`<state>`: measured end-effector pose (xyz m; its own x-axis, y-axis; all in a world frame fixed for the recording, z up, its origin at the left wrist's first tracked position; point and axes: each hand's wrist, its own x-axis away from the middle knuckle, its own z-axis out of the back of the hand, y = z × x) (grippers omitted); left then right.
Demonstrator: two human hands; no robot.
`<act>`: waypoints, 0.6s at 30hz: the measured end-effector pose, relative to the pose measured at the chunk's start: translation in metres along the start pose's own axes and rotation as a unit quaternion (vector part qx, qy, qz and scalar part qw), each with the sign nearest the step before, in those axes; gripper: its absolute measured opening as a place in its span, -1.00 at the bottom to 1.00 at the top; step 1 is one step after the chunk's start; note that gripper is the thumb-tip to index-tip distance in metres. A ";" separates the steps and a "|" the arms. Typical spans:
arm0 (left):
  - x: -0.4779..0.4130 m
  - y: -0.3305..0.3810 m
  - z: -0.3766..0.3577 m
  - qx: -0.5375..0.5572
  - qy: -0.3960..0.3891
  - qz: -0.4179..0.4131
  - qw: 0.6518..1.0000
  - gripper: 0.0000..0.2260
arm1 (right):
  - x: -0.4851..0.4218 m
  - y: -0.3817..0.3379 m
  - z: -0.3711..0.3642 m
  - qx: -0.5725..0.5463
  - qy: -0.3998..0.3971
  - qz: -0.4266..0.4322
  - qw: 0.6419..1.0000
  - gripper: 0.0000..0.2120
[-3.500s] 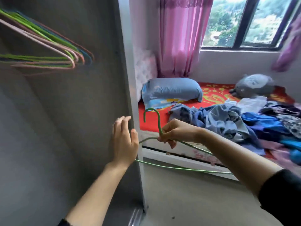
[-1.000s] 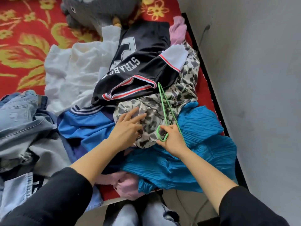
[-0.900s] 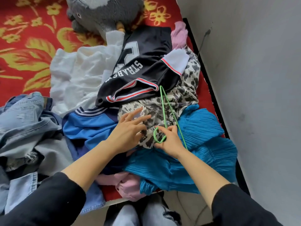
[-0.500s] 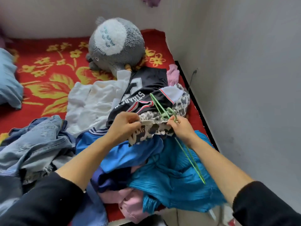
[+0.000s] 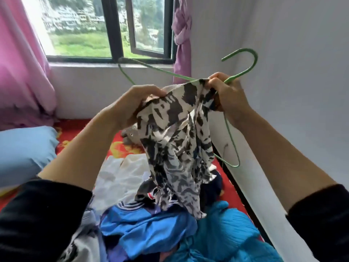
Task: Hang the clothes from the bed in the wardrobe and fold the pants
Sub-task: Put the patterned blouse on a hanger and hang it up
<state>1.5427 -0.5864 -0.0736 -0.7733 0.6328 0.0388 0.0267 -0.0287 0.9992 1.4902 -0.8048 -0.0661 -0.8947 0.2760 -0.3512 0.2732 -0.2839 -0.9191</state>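
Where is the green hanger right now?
Head view, upper right: the right hand holds the green hanger above the bed, against the patterned top.

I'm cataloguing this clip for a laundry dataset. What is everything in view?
printed garment: one, black-and-white, held up over the bed
wire hanger: one, green, behind the garment's top
white garment: one, white, on the bed
striped top: one, blue, near pile
pleated garment: one, turquoise, pile's right side
pillow: one, light blue, bed's left
plush toy: one, grey, partly behind the garment
bedsheet: one, red, under the clothes
pink curtain: one, pink, window's left
purple curtain: one, purple, knotted, window's right
window: one, dark-framed, back wall
left hand: one, grips the garment's top edge
right hand: one, grips hanger and garment
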 end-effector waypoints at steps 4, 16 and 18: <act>0.012 0.006 0.005 -0.022 -0.053 0.025 0.998 -0.84 | -0.005 0.014 -0.014 0.061 -0.014 -0.009 0.998 -0.82; 0.010 -0.019 0.010 -0.004 0.050 -0.001 0.999 -0.79 | 0.018 0.076 -0.034 0.011 -0.115 -0.162 0.980 -0.77; 0.008 -0.023 0.010 -0.009 0.045 -0.002 0.999 -0.81 | 0.021 0.079 -0.034 0.031 -0.156 -0.169 0.973 -0.71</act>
<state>1.5420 -0.5727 -0.0963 -0.8268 0.5615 0.0335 0.0129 -0.0407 0.9991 1.5047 -0.7897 -0.1523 -0.9961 0.0739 0.0485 -0.0675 -0.2829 -0.9568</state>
